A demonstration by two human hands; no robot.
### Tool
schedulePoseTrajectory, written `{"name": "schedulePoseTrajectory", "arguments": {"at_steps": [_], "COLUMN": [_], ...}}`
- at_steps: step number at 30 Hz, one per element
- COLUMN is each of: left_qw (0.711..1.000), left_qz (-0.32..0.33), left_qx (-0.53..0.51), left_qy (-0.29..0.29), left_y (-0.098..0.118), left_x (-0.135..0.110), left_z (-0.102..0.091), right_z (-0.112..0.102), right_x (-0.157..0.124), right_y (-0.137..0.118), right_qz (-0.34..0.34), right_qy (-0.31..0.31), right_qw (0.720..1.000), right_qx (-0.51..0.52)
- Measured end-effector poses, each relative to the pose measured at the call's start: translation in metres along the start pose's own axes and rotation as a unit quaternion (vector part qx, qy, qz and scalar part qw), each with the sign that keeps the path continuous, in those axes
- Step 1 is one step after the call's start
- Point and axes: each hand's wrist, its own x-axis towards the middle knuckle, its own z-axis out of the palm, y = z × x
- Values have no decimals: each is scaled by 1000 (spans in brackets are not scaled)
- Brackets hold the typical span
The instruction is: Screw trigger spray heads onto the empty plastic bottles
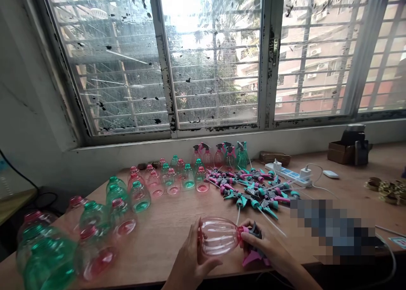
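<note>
A clear pink plastic bottle (220, 237) lies on its side in the air over the table's front edge, its neck pointing right. My left hand (193, 252) is wrapped round the bottle's base. At the neck, my right hand (258, 239) grips a pink and dark grey trigger spray head (253, 256), which meets the bottle's mouth. Whether the collar is fully screwed on cannot be told. Behind my hands lies a heap of loose spray heads (253, 188) in pink, teal and grey, with white tubes.
Open pink and green bottles (141, 197) stand in rows on the left of the wooden table (165, 243). Several bottles with spray heads (218, 155) stand by the wall. A power strip (292, 175), a cardboard box (341, 152) and a blurred-out patch (336, 231) are on the right.
</note>
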Motion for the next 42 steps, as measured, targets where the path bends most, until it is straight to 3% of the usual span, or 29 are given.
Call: {"name": "schedulePoseTrajectory", "arguments": {"at_steps": [4,10,20,30,42], "left_qw": [1000,999,999,997,999], "left_qz": [2,26,48,67,36], "left_qx": [3,0,-14,-19,-32], "left_qy": [14,29,-7,-19,4], "left_y": [4,-10,-3,-12,-16], "left_x": [2,1,-3,-3,1], "left_z": [-1,5,-1,4,6], "right_z": [-1,4,4,6,1], "right_x": [1,-2,-3,-4,-1], "right_y": [1,-3,-6,-9,0], "right_qz": [-1,-5,-11,-25,-30], "right_qy": [6,14,17,26,34], "right_qw": [1000,1000,1000,999,998], "right_qx": [-9,6,-16,-25,-31]}}
